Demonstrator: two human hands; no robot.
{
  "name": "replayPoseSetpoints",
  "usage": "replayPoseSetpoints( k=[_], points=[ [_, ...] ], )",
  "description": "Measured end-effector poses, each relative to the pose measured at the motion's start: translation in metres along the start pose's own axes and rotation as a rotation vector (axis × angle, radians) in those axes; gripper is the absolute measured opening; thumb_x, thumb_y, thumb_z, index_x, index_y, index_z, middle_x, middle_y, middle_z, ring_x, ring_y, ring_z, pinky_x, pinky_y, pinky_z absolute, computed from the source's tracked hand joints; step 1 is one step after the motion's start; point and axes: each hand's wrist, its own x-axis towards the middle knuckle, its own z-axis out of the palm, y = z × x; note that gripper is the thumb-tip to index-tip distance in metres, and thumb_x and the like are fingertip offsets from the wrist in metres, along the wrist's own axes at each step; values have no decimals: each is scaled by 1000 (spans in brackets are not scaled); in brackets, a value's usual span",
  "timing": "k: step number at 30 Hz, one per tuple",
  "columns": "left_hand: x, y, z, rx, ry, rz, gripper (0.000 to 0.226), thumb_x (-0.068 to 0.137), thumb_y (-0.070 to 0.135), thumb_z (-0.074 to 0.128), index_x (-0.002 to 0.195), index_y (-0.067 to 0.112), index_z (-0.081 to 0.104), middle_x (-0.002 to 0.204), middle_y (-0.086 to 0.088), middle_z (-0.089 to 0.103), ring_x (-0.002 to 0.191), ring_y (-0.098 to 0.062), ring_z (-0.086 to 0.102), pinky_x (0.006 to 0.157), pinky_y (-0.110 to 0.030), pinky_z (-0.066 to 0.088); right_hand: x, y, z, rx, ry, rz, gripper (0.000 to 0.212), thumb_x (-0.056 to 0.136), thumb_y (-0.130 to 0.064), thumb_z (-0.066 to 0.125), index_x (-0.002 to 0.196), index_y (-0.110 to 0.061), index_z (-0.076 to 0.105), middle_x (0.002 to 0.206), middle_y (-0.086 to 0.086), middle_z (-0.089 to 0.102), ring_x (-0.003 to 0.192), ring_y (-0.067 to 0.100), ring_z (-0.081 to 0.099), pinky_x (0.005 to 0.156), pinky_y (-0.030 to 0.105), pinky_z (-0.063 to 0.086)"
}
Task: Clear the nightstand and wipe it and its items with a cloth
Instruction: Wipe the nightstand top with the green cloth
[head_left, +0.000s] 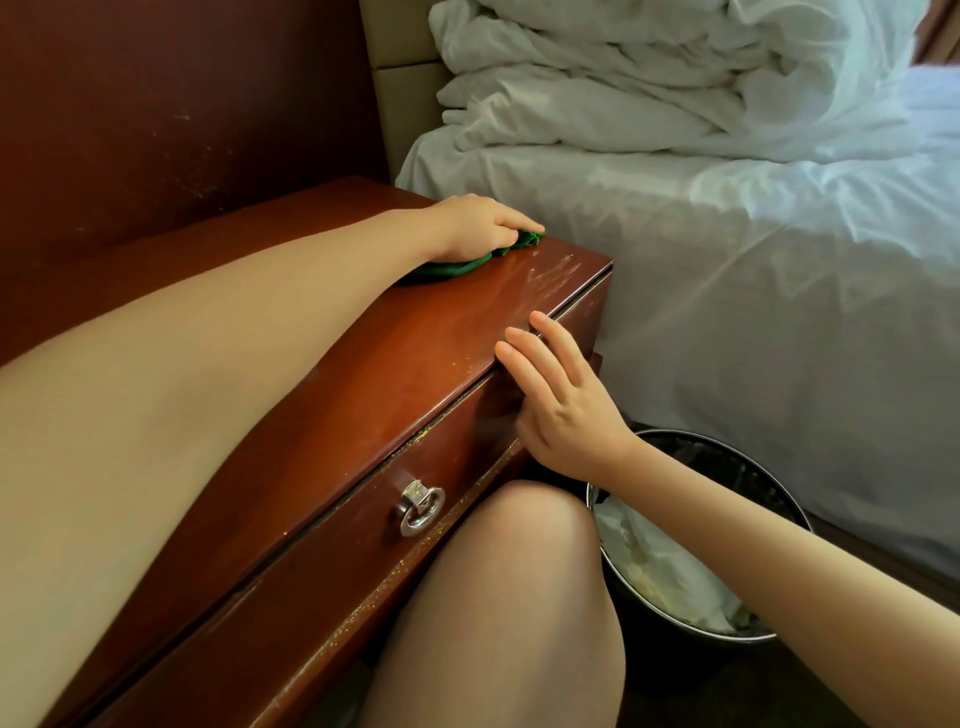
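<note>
At the tabletop's 1 o'clock corner, the green cloth is pressed down by the left hand, fingers laid over it. Likely soft, light, easily bunched; best held flat-palmed. At 4 o'clock, the front edge is touched by the right hand, fingers straight.
</note>
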Motion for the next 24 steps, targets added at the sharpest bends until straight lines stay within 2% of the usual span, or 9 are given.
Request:
replayPoseSetpoints(
  k=[4, 9, 14, 17, 21, 24],
  points=[
    [1, -4, 0, 13, -24, 47, 40, 101, 22, 37, 134, 42, 47, 146, 8, 41, 133, -17, 37, 111, -34, 29, -1, 0, -1, -49, -28, -12, 64, 72, -1, 38, 135, -7, 34, 134, 12, 36, 126, 42, 36, 108, 55, 30],
    [-3, -6, 0, 7, -21, 123, 39, 100, 18, 42, 133, 37, 50, 144, 16, 42, 134, -8, 36, 110, -25, 25, 2, -4, -6, -72, -57, 1, 72, 71, -3, 40, 141, -11, 25, 135, 11, 35, 128, 41, 32, 110, 52, 28],
    [-12, -9, 3, -15, -38, 181, 39, 99, 19, 44, 131, 40, 51, 143, 19, 43, 133, -5, 36, 111, -25, 26, 4, -8, -6, -28, -51, 38, 65, 70, -1, 41, 135, -8, 35, 135, 11, 36, 128, 41, 32, 112, 50, 25],
    [-26, -8, 2, 12, -30, 212, 40, 99, 18, 45, 132, 39, 50, 142, 19, 42, 133, -2, 35, 105, -16, 23, 4, -11, -6, -6, -41, 59, 65, 70, -2, 40, 134, -8, 35, 136, 11, 35, 129, 42, 31, 110, 54, 28],
    [-52, -7, 1, 47, -34, 275, 42, 99, 17, 44, 135, 38, 46, 144, 19, 40, 136, -3, 31, 112, -25, 22, 5, -12, -10, 14, -51, 76, 65, 69, -5, 42, 134, -9, 36, 138, 13, 35, 131, 40, 30, 111, 52, 27],
    [-74, -7, 2, 52, -44, 294, 41, 99, 17, 44, 135, 37, 46, 143, 19, 40, 136, -2, 30, 112, -23, 20, 7, -13, -11, 46, -40, 92, 59, 73, -9, 47, 132, -9, 38, 137, 11, 38, 129, 39, 32, 112, 47, 27]
  ],
)
